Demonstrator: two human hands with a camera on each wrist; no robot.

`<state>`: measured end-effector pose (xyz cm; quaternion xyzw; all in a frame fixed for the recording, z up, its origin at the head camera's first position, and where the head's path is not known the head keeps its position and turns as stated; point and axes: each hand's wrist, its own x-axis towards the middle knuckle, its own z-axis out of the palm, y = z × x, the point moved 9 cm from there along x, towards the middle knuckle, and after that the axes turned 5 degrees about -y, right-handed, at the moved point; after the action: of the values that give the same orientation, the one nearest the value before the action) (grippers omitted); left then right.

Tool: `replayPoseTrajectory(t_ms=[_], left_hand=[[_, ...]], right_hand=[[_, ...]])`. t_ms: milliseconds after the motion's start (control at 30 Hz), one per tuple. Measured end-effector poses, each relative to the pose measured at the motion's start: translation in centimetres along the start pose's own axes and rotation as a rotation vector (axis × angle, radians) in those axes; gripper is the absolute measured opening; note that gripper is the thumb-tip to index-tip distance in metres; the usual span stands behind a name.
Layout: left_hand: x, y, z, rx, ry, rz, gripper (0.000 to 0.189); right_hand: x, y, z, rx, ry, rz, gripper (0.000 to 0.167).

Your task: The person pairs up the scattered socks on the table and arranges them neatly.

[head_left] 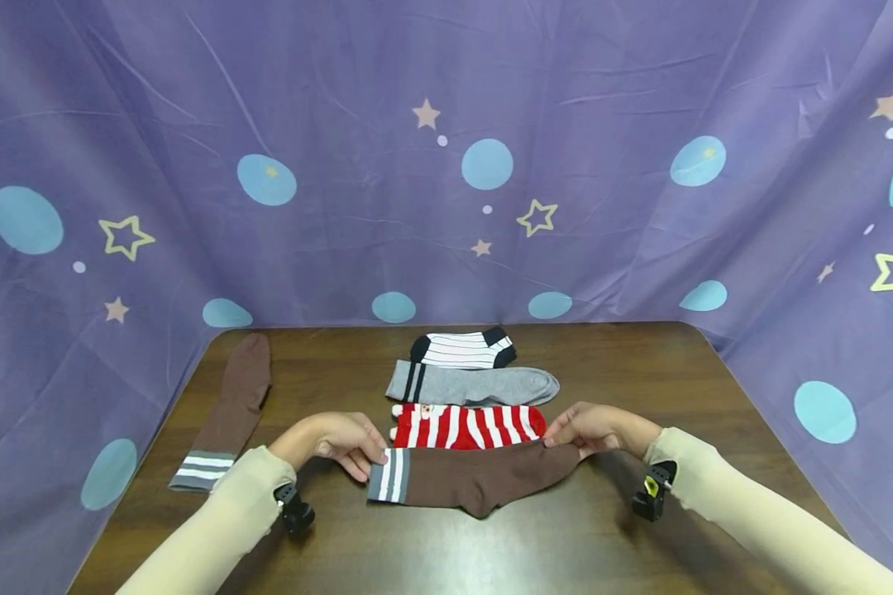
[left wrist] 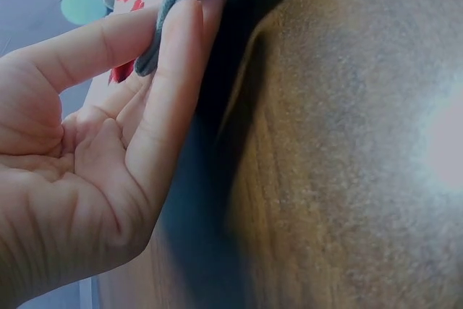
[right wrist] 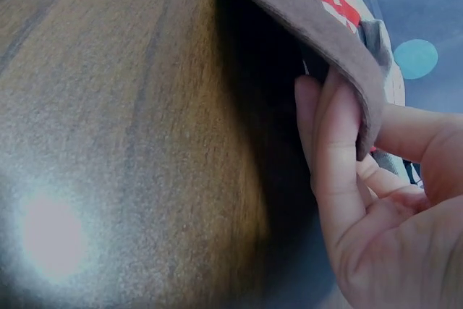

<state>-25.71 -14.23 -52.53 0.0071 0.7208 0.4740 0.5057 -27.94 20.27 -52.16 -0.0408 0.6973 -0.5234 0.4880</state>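
A brown sock [head_left: 446,478] with a grey cuff and white stripes is stretched sideways between both hands, in front of a red and white striped sock [head_left: 476,426]. My left hand [head_left: 346,442] pinches its cuff [left wrist: 173,12] between thumb and fingers. At the toe end, my right hand [head_left: 594,427] pinches the brown fabric [right wrist: 340,48], thumb on one side and fingers on the other. Both wrist views show the sock's held ends raised off the wood, with dark shadow below.
Behind the red sock lie a grey sock [head_left: 484,385] with black stripes and a white and black ankle sock [head_left: 461,350]. Another brown sock [head_left: 234,405] lies at the table's left side, near the left forearm. A purple curtain [head_left: 565,99] hangs around the wooden table [head_left: 625,355].
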Motion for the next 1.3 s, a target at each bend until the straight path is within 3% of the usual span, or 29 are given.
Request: replayPoseTrajectory(t_ms=[367, 700, 933, 1133, 1300], left_hand=[[-0.3, 0.2, 0.2, 0.045, -0.017, -0.007, 0.006], [-1.0, 0.8, -0.2, 0.081, 0.077, 0.017, 0.007], [-1.6, 1.0, -0.4, 0.054, 0.108, 0.03, 0.01], [-1.8, 0.8, -0.5, 0.025, 0.112, 0.036, 0.009], [-1.9, 0.5, -0.6, 0.016, 0.101, 0.033, 0.009]], right_hand=[[-0.6, -0.4, 0.3, -0.074, -0.028, 0.007, 0.011], [-0.8, -0.4, 0.1, -0.07, 0.005, 0.024, 0.01], [-1.6, -0.5, -0.3, -0.096, 0.024, 0.042, 0.007], [-2.1, -0.8, -0.3, -0.131, 0.037, 0.044, 0.015], [-2.2, -0.7, -0.3, -0.155, 0.079, 0.04, 0.01]])
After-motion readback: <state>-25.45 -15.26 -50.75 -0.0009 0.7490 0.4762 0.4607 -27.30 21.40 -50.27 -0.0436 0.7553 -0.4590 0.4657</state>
